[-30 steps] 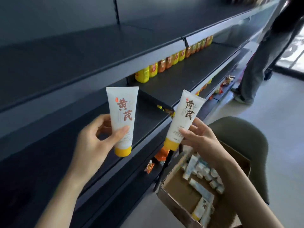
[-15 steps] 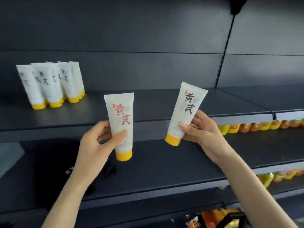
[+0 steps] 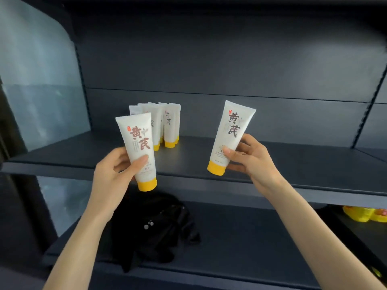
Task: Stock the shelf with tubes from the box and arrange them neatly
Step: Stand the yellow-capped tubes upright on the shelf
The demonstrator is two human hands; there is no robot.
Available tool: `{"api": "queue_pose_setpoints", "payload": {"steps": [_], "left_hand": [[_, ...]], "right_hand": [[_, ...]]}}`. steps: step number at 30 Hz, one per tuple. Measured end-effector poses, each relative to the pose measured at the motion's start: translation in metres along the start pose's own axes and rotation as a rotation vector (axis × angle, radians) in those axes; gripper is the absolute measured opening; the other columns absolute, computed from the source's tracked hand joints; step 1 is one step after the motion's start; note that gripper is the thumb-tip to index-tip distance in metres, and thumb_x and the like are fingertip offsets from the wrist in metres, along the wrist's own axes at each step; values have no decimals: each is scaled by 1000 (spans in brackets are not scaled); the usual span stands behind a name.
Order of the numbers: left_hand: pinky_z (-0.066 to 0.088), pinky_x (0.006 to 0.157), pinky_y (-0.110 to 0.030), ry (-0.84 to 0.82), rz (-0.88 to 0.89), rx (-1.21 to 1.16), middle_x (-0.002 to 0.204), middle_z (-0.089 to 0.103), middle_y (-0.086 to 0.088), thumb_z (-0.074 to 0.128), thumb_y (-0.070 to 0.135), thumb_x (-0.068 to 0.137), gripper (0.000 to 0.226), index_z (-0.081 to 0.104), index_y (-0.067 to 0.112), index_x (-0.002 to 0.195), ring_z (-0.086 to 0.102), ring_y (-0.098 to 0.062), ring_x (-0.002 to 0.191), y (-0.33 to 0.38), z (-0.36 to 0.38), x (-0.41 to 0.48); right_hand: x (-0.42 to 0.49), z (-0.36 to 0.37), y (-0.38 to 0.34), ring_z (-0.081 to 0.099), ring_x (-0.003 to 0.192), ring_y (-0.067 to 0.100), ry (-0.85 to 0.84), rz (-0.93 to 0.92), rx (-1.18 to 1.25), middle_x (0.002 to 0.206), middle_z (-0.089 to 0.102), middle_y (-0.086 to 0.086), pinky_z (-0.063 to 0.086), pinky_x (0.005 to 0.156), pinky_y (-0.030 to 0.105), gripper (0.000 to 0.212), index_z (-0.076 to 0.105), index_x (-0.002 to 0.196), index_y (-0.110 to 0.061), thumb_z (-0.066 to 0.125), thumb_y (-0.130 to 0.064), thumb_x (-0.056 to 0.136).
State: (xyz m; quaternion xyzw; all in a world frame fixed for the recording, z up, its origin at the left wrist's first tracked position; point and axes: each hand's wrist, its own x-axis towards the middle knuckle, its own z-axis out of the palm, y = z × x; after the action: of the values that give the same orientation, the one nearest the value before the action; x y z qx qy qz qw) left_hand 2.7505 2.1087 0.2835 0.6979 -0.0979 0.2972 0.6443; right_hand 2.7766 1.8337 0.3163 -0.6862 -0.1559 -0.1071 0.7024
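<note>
Head view: a cluster of standing tubes [image 3: 170,126], white with yellow caps down, stands on the dark shelf [image 3: 293,164]. At least five crimped tops show, and overlap hides the exact count. In front of the cluster and slightly left of it, the left hand [image 3: 113,176] grips the left tube [image 3: 139,147] low on its body, thumb across the print, cap down. This tube covers part of the cluster. Well right of the cluster, the right hand [image 3: 253,162] grips the right tube [image 3: 231,137], fingers and thumb curled round its lower part, top tilted right, cap near the shelf's front edge; contact cannot be told. Two tubes are in the hands, one each. Below the cluster, on the lower shelf [image 3: 251,237], lies one black bundle [image 3: 159,229], cloth or bag, partly behind the left forearm. Far right of the cluster and lower sit yellow packs [image 3: 364,214], cut by the frame edge, count unclear. Left of the cluster stands one translucent side panel [image 3: 39,80]
</note>
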Motion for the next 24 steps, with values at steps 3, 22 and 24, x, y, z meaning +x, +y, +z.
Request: {"api": "queue_pose_setpoints", "payload": {"steps": [3,22,24], "left_hand": [[56,69,-27,25,2,-15,97,73,12,71,24,78,22,65,32,97,69,-7,91,-13,-26,28],[53,70,-26,-103,56,-1,97,71,19,71,34,73,25,64,35,97,68,-3,90,-60,-121,126],[53,70,-23,-107,55,0,98,71,19,70,36,72,26,65,33,98,68,-3,90,-62,-122,127]], "right_hand": [[25,31,4,71,92,18,21,-4,-12,103,72,2,57,69,27,32,58,115,-12,67,-7,85],[157,141,80,63,105,24,251,62,-262,121,62,9,56,84,43,32,49,114,-13,66,-5,87],[162,144,90,61,109,23,235,80,-343,123,61,6,54,89,44,34,49,117,-13,65,-7,88]]}}
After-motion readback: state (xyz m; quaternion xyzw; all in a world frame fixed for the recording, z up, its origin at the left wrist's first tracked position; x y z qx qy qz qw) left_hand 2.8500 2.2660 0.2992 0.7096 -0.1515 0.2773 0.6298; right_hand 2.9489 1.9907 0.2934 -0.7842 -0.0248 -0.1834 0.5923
